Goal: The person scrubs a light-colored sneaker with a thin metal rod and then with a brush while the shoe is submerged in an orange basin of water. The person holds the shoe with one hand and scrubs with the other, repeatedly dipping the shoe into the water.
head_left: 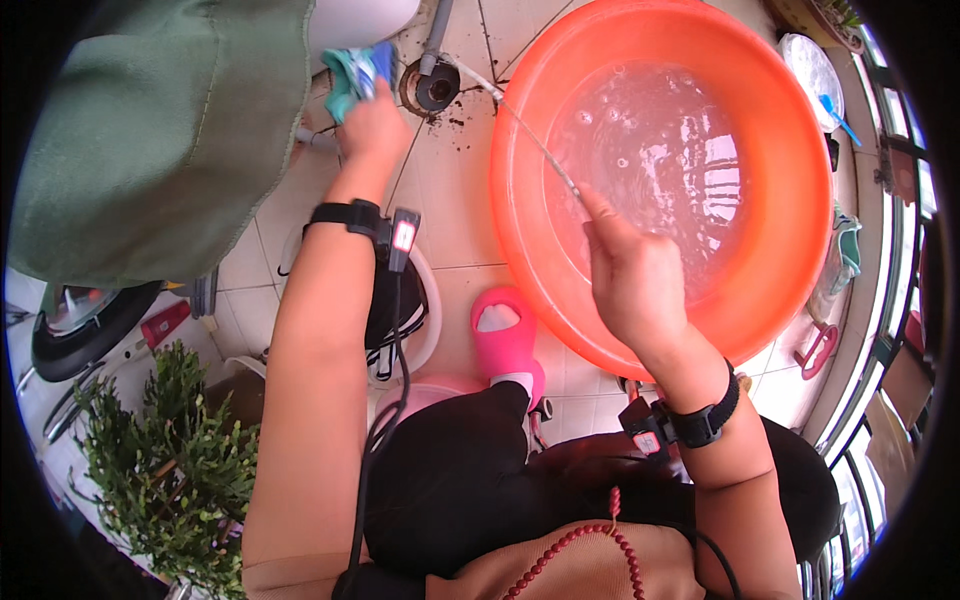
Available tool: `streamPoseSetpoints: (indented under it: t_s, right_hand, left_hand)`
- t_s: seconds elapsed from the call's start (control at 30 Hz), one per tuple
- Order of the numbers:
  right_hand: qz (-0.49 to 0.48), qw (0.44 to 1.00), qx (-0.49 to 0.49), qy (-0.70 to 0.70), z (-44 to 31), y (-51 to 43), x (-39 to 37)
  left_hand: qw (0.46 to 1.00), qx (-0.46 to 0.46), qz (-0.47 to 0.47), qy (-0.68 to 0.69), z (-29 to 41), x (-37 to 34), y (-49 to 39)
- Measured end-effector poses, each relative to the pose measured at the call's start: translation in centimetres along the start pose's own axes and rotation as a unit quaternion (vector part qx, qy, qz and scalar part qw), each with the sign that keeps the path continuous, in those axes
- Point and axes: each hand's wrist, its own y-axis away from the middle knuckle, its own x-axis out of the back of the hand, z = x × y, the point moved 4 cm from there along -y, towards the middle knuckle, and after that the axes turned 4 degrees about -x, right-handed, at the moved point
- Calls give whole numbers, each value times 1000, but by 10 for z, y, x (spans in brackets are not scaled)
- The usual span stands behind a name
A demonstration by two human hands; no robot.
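My left hand (375, 127) grips a crumpled teal, blue and white piece (356, 71); whether it is cloth or plastic wrapping, I cannot tell. Just right of it is a round floor drain (438, 91) with a grey pipe (437, 34) running down into it. Dark dirt specks (456, 118) lie on the tiles around the drain. My right hand (637, 274) holds a thin pale rod (536, 139) over a large orange basin (514, 262). The rod's far end reaches the drain's upper edge. Rippled water (637, 150) with bubbles stands in the basin.
A green fabric cover (150, 142) hangs at the upper left, above a leafy plant (180, 457). A pink slipper (499, 349) is on my foot beside the basin. At right are a shoe (840, 259) and a pink-handled item (816, 351). Cables trail from both wrist straps.
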Motion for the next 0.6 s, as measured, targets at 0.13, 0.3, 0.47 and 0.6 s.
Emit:
streamPoseSetpoints:
  t_s: [0.13, 0.3, 0.47, 0.6]
  right_hand:
    - [16, 1000, -12, -16, 5, -2, 12]
    - [18, 999, -15, -48, 5, -4, 17]
    - [13, 998, -16, -60, 5, -4, 15]
    - [23, 997, -23, -74, 3, -6, 13]
  left_hand:
    - [999, -26, -11, -16, -5, -15, -3]
    - [995, -31, -83, -48, -14, -22, 1]
    - [994, -55, 96, 5, -34, -17, 6]
    - [992, -60, 106, 6, -45, -32, 11]
